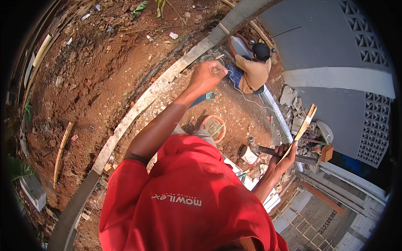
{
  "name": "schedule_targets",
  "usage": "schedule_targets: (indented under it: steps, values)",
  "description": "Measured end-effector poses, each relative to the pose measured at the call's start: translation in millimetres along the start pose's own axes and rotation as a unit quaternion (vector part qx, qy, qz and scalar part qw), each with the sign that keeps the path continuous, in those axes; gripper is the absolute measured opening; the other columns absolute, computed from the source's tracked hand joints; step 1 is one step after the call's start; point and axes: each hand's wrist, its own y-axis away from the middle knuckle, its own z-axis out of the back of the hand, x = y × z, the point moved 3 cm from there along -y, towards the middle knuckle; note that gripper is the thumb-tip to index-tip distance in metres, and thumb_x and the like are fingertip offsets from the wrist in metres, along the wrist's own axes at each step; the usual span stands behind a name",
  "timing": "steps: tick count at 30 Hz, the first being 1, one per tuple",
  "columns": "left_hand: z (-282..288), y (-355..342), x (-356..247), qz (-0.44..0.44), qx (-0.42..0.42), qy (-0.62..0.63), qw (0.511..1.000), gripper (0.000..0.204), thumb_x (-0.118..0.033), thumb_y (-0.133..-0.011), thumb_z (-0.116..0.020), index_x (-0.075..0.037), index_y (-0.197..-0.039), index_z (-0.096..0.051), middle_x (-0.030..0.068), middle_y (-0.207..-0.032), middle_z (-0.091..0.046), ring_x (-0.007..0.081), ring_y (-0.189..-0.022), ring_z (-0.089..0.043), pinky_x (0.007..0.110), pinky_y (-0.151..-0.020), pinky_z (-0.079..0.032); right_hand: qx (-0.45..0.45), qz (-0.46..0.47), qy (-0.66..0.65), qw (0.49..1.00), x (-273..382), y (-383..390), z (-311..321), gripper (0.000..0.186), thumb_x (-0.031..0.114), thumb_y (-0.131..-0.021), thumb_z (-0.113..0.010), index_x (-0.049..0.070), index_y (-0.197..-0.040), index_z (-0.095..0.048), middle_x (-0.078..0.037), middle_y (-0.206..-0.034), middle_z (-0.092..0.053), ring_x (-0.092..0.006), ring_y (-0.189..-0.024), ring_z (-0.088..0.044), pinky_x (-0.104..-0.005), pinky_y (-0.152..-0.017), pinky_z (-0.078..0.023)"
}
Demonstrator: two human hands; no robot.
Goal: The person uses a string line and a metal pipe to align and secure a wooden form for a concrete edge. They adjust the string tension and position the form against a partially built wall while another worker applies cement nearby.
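Note:
My left hand (208,77) is raised and closed, pinching a thin white string (244,95). A length of the string trails away to the right past the seated person. My right hand (281,161) is closed round a split, pale wooden strip (304,124), which sticks up and away from me. Against the same hand lies a dark, thick bar (305,159) with an orange-brown block (327,153) at its right end. The fingers partly hide the bar, so I cannot tell whether they also grip it.
A person (253,69) in a tan shirt sits beside the wall, near a narrow concrete beam (157,85). On the soil stand an orange bucket (204,124) and a white bucket (250,156). Rubble (289,97) lies along the grey wall (326,106).

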Motion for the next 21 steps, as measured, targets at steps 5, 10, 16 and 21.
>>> schedule_targets:
  steps: [5, 10, 16, 21]
  values:
    - [-24.1, -5.3, -0.8, -0.007, -0.045, -0.057, 0.997, 0.023, -0.03, -0.089, -0.074, -0.01, -0.099, -0.078, 0.014, -0.082, -0.071, 0.0273, -0.079, -0.071, 0.041, -0.074, -0.053, 0.011, -0.01, 0.006, 1.0, -4.1, 9.6, 3.5, 0.018, 0.027, -0.102, -0.067, 0.013, -0.094, -0.06, 0.004, -0.06, -0.044, -0.007, -0.05, -0.037, -0.0268, -0.05, -0.03]
    - [-26.4, 10.4, -3.2, 0.005, -0.045, -0.032, 0.998, 0.022, -0.024, -0.084, -0.077, -0.006, -0.098, -0.077, 0.0203, -0.092, -0.075, 0.0396, -0.09, -0.072, 0.047, -0.085, -0.055, 0.062, -0.043, 0.061, 0.995, -21.4, 12.1, -2.6, 0.019, 0.028, -0.102, -0.068, 0.013, -0.095, -0.058, 0.005, -0.059, -0.039, -0.006, -0.051, -0.034, -0.0263, -0.051, -0.027]
    - [-24.4, 10.8, 1.1, -0.028, -0.112, -0.016, 0.993, 0.022, -0.023, -0.085, -0.07, -0.008, -0.099, -0.077, 0.0209, -0.092, -0.075, 0.038, -0.087, -0.073, 0.047, -0.083, -0.056, 0.113, -0.106, 0.144, 0.977, -47.8, 9.6, -24.7, 0.016, 0.022, -0.101, -0.067, 0.012, -0.094, -0.058, 0.005, -0.059, -0.039, -0.0062, -0.05, -0.033, -0.0258, -0.05, -0.027]
    - [-18.5, 11.7, -3.8, -0.015, -0.122, 0.004, 0.992, 0.024, -0.023, -0.085, -0.07, -0.006, -0.098, -0.077, 0.021, -0.087, -0.074, 0.0403, -0.083, -0.072, 0.047, -0.082, -0.056, 0.18, -0.124, 0.215, 0.952, -67.5, -0.2, -36.3, 0.014, 0.019, -0.099, -0.07, 0.008, -0.094, -0.063, 0.003, -0.062, -0.045, -0.0064, -0.048, -0.036, -0.0253, -0.048, -0.031]
